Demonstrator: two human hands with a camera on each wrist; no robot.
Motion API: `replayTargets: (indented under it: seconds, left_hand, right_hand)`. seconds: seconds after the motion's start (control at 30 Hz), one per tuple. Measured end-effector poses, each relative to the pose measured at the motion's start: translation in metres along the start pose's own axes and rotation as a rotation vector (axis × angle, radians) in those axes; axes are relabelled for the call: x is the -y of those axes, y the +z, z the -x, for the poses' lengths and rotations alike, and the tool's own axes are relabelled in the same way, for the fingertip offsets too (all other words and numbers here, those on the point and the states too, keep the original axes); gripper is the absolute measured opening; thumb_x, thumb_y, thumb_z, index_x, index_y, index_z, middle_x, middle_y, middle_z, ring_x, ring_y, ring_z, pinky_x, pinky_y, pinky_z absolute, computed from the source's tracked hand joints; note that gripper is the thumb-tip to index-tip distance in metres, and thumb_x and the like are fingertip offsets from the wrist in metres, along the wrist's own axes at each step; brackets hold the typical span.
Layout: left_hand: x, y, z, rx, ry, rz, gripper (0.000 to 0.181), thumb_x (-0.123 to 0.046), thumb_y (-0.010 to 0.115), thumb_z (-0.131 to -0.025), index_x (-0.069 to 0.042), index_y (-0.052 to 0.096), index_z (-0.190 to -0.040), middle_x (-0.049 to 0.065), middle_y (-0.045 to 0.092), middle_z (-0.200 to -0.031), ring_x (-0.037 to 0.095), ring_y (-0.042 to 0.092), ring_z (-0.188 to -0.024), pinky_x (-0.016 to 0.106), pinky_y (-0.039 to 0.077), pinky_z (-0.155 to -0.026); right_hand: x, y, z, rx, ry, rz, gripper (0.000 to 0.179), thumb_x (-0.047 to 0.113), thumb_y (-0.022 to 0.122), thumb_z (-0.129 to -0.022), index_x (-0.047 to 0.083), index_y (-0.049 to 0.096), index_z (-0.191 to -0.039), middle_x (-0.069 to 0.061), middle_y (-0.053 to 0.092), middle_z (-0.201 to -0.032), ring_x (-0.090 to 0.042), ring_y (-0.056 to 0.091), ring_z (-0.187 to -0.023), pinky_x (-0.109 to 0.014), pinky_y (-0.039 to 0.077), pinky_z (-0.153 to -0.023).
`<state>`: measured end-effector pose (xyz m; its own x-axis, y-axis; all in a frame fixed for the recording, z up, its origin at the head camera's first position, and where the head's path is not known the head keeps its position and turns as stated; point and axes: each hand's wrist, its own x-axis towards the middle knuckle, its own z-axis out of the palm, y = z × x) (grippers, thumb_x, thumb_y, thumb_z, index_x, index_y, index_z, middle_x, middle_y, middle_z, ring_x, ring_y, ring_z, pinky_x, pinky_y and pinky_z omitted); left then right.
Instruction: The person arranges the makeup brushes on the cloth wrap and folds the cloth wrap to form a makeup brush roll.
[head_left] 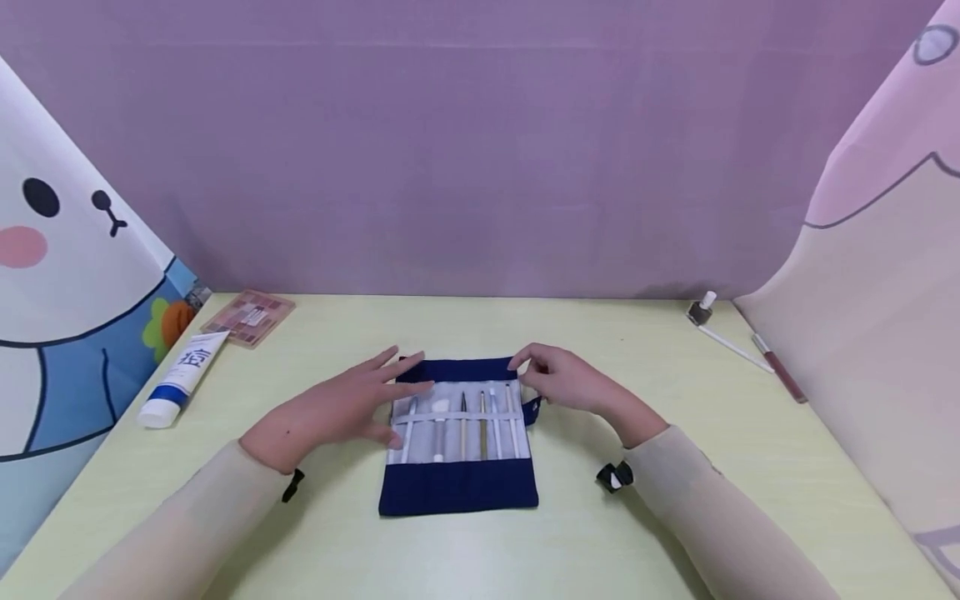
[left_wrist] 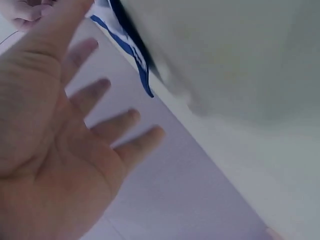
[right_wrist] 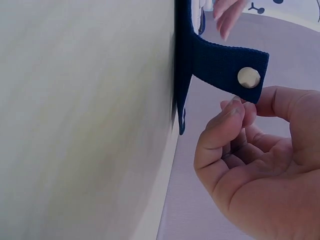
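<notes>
A navy and grey brush roll (head_left: 459, 487) lies unrolled on the table, with several slim brushes and pencils (head_left: 483, 425) tucked behind its elastic band. My left hand (head_left: 341, 412) hovers at its left edge, fingers spread; the palm (left_wrist: 75, 150) shows bare in the left wrist view. At the roll's upper right is my right hand (head_left: 558, 377), its fingers bent. In the right wrist view, a navy strap (right_wrist: 220, 60) with a round metal snap (right_wrist: 248, 77) sticks out from the roll, and the fingertips (right_wrist: 234, 107) overlap its corner. I cannot tell whether they pinch it.
At the left lie a white and blue tube (head_left: 183, 375) and a pinkish palette (head_left: 250, 317). Far right are a dark bottle with a white cap (head_left: 701, 309), a white stick (head_left: 735, 348) and a reddish-brown tube (head_left: 783, 373). A purple cloth (head_left: 480, 167) hangs behind the table.
</notes>
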<state>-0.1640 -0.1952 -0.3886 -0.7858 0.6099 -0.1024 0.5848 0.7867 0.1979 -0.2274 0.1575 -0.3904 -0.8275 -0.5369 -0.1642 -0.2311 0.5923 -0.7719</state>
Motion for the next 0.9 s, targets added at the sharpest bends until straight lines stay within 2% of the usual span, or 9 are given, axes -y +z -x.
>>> replayTargets:
  seconds: [0.13, 0.3, 0.5, 0.63, 0.73, 0.9]
  left_hand:
    - [0.001, -0.007, -0.013, 0.095, 0.057, -0.032, 0.091, -0.047, 0.089, -0.082, -0.029, 0.049, -0.162, 0.007, 0.028, -0.179, 0.050, 0.020, -0.165, 0.062, 0.043, -0.123]
    - [0.000, -0.014, -0.029, 0.211, 0.090, -0.032, 0.091, -0.042, 0.092, -0.082, -0.031, 0.049, -0.162, 0.003, 0.028, -0.180, 0.044, 0.018, -0.167, 0.060, 0.039, -0.127]
    - [0.000, -0.016, -0.040, 0.278, 0.130, -0.025, 0.092, -0.041, 0.092, -0.082, -0.027, 0.048, -0.162, 0.003, 0.031, -0.178, 0.041, 0.021, -0.168, 0.059, 0.040, -0.127]
    - [0.001, -0.014, -0.043, 0.323, 0.104, -0.004, 0.095, -0.045, 0.091, -0.083, -0.028, 0.045, -0.164, 0.002, 0.031, -0.179, 0.038, 0.022, -0.168, 0.058, 0.040, -0.127]
    - [0.002, -0.014, -0.044, 0.348, 0.065, -0.001, 0.096, -0.047, 0.091, -0.083, -0.030, 0.044, -0.165, -0.001, 0.029, -0.179, 0.034, 0.022, -0.168, 0.057, 0.039, -0.128]
    - [0.004, -0.013, -0.048, 0.346, 0.044, -0.006, 0.097, -0.049, 0.091, -0.082, -0.030, 0.044, -0.165, -0.002, 0.028, -0.180, 0.034, 0.022, -0.169, 0.056, 0.040, -0.128]
  right_hand:
    - [0.001, 0.000, 0.002, -0.001, -0.009, -0.007, 0.029, 0.018, 0.056, -0.107, 0.011, 0.067, -0.133, -0.009, 0.061, -0.088, -0.016, 0.055, -0.069, -0.029, 0.048, -0.061]
    - [0.003, 0.000, 0.005, -0.010, -0.020, -0.012, 0.030, 0.017, 0.055, -0.107, 0.010, 0.067, -0.134, -0.009, 0.062, -0.087, -0.017, 0.056, -0.070, -0.030, 0.048, -0.062]
    - [0.005, -0.001, 0.007, -0.028, -0.027, -0.010, 0.031, 0.017, 0.055, -0.107, 0.009, 0.066, -0.134, -0.013, 0.064, -0.089, -0.018, 0.057, -0.071, -0.031, 0.049, -0.063]
    - [0.005, -0.002, 0.007, -0.049, -0.031, -0.003, 0.028, 0.018, 0.057, -0.107, 0.010, 0.066, -0.133, -0.018, 0.066, -0.091, -0.019, 0.059, -0.073, -0.031, 0.052, -0.065]
    - [0.007, -0.003, 0.007, -0.059, -0.041, -0.002, 0.027, 0.019, 0.057, -0.108, 0.011, 0.066, -0.132, -0.020, 0.067, -0.095, -0.025, 0.062, -0.076, -0.032, 0.054, -0.067]
    - [0.014, -0.007, 0.009, -0.104, -0.057, 0.006, 0.026, 0.020, 0.057, -0.109, 0.013, 0.066, -0.132, -0.020, 0.070, -0.100, -0.036, 0.066, -0.085, -0.032, 0.054, -0.069]
